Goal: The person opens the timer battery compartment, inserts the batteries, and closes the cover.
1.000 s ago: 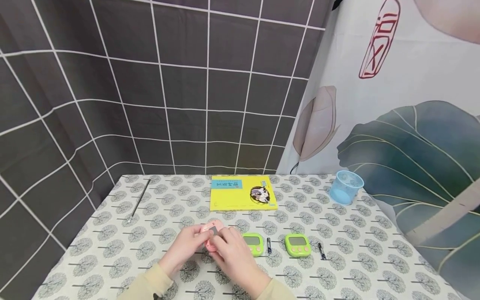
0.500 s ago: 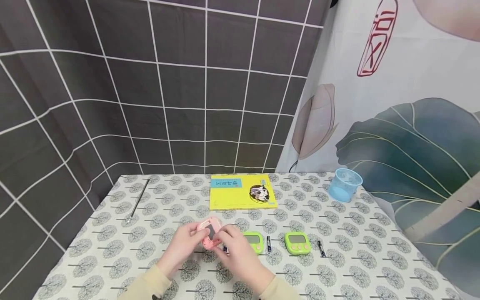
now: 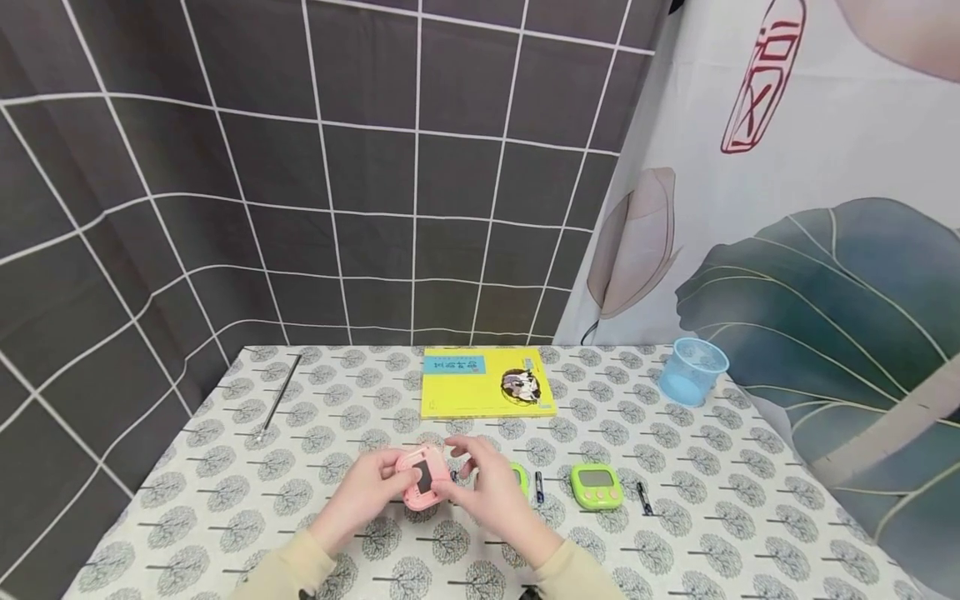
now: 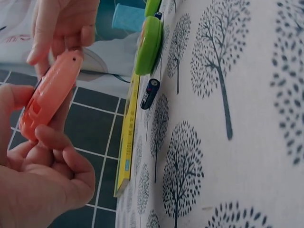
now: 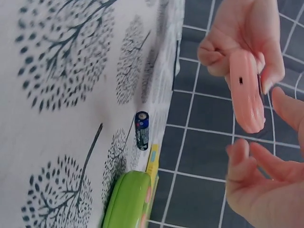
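My left hand [image 3: 367,492] pinches a pink rounded device [image 3: 427,479], shaped much like the green timers, with a dark grey rectangle on its upward face. The left wrist view shows its pink edge [image 4: 52,95] between thumb and fingers, held up over the table. My right hand [image 3: 498,500] is just right of the device, its fingers spread and loosely bent. In the right wrist view, a small gap separates the right fingertips [image 5: 240,149] from it. A green timer [image 3: 519,477] is mostly hidden behind my right hand. A dark blue battery [image 5: 142,130] lies below the hands.
Another green timer [image 3: 596,487] lies to the right, with small batteries beside the timers, one [image 3: 538,487] between them and one [image 3: 644,498] farther right. A yellow book [image 3: 465,400], a blue basket [image 3: 692,375] and a thin rod [image 3: 279,398] lie farther back.
My right hand has let go of the pink device and drawn slightly right, its fingers spreading. The device has turned a little in my left hand, showing more of its grey rectangle.
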A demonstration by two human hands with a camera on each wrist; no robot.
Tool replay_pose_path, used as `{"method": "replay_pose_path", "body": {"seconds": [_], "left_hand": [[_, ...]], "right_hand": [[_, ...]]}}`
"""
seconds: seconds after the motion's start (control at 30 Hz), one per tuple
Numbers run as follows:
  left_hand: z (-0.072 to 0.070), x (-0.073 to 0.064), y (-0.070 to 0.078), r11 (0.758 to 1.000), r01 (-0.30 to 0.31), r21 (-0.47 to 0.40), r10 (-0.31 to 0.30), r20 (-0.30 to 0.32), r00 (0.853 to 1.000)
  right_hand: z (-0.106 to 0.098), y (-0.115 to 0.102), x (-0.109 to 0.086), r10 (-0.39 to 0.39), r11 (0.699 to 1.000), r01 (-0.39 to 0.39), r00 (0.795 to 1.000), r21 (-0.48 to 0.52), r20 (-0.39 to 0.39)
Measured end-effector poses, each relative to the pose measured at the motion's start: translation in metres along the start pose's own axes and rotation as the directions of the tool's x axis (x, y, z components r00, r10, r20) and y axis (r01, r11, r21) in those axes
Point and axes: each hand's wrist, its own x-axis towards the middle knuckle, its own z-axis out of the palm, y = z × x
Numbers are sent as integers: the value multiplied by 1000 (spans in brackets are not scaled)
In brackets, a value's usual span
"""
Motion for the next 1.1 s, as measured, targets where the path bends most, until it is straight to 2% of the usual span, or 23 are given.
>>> {"method": "replay_pose_path", "body": {"seconds": [0.1,0.17,0.3,0.47,0.63,0.73,0.83,1.1], "left_hand": [[-1,0,-2,999,-32,22,30,59,998],[-2,0,-3,998,-58,23,55,102,993],[-2,-2,-3,992,-114,53,104,168,980],[-2,-4,-2,988,-149,47,137,199,970],[-3,-5,-3,990,-141,26,132,225,965],[-4,-4,-2,990,-139,40,127,216,968],[-4,-3,-1,989,-140,49,128,197,972],[-6,-3,0,989,-145,25,138,185,973]], "right_hand": [[-4,1,2,89,991,-98,991,88,98],[-6,1,3,133,980,-155,978,127,162],[-7,1,2,161,965,-202,960,167,229],[-7,1,2,160,959,-208,958,192,239],[-6,1,1,182,939,-248,946,237,267],[-5,2,2,203,916,-282,939,285,279],[-5,3,3,212,903,-294,940,314,269],[-4,3,5,203,901,-284,944,328,260]]}}
